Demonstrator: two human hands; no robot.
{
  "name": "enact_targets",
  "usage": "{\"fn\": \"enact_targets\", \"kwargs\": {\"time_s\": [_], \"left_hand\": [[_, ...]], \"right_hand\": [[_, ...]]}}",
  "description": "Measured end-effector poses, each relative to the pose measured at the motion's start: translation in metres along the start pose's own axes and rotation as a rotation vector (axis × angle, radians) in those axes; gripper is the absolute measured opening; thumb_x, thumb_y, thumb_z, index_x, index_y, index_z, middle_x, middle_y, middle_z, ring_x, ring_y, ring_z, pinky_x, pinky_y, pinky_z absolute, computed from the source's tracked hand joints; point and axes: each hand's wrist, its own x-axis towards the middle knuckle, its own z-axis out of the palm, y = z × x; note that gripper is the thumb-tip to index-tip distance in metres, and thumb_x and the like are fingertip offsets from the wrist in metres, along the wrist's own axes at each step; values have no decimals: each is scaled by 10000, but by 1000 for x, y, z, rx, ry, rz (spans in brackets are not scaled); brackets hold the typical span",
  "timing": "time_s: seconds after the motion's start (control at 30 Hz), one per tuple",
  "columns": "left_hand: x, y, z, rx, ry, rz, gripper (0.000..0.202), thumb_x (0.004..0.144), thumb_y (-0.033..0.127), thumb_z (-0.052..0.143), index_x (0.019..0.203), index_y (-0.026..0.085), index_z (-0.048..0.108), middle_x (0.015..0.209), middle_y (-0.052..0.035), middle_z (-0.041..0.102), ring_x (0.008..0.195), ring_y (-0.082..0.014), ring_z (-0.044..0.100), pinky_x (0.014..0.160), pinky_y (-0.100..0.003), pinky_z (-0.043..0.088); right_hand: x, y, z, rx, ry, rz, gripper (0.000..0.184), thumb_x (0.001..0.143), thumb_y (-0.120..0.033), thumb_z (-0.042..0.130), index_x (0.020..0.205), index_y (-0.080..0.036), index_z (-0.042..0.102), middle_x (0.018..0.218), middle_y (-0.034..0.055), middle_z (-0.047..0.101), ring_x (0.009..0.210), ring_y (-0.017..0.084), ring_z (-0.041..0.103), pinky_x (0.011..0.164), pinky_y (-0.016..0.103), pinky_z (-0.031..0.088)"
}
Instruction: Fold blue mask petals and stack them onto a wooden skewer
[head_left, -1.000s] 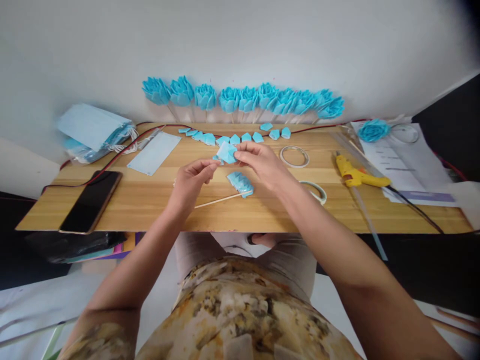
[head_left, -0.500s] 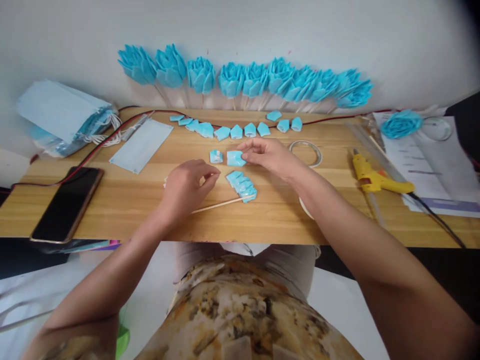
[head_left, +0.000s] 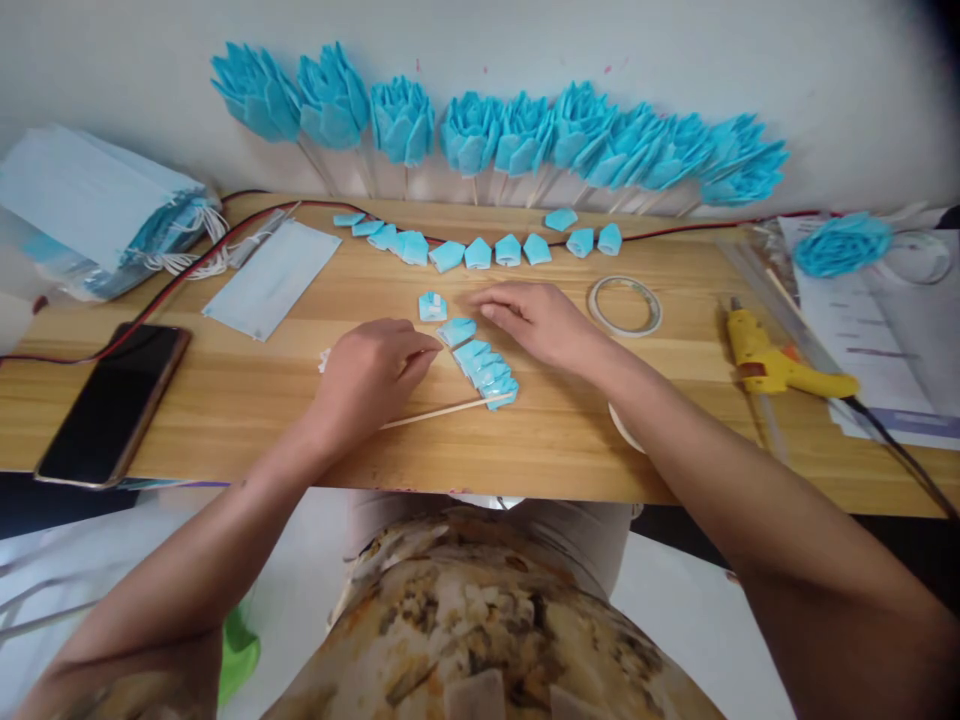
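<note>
My left hand [head_left: 379, 375] is over the front middle of the table, fingers curled and thumb against the forefinger. Whatever it may hold is hidden. From beneath it a thin wooden stick [head_left: 435, 411] runs right, its end over an overlapping row of folded blue petals [head_left: 487, 370]. Another blue petal [head_left: 456, 331] lies at the upper end of that row, between my hands. My right hand [head_left: 529, 315] hovers just above and right of it, fingers stretched out, seemingly holding nothing. A single folded petal [head_left: 432, 306] with a whitish patch lies beyond my left hand.
More folded petals [head_left: 478, 254] line the back, before blue flowers on sticks [head_left: 525, 135] leaning on the wall. A tape roll [head_left: 625, 305], yellow glue gun [head_left: 772, 360] and papers are right; a phone [head_left: 112, 405], a flat blue mask [head_left: 274, 280] and a mask stack [head_left: 90, 200] left.
My right hand has let go of the petal it pinched; that petal now lies against the upper end of the overlapping row. My left hand has barely moved. The camera view has shifted slightly.
</note>
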Motion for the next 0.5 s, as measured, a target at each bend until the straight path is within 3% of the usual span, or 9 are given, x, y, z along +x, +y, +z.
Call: {"fn": "enact_targets", "kwargs": {"time_s": [0.17, 0.5], "left_hand": [[7, -1, -2, 90, 15, 41, 281, 963, 249, 525, 946, 205, 802, 737, -63, 672, 679, -193, 557, 637, -312, 340], [7, -6, 19, 267, 20, 125, 385, 1010, 266, 453, 828, 201, 786, 651, -68, 610, 622, -195, 492, 601, -338, 262]], "right_hand": [[-13, -5, -3, -151, 5, 35, 196, 917, -211, 589, 976, -209, 776, 1020, 61, 784, 910, 242, 669, 787, 345, 411], [-12, -2, 6, -149, -92, 102, 94, 866, -246, 683, 797, -227, 743, 803, 14, 725, 712, 180, 582, 661, 309, 318]]}}
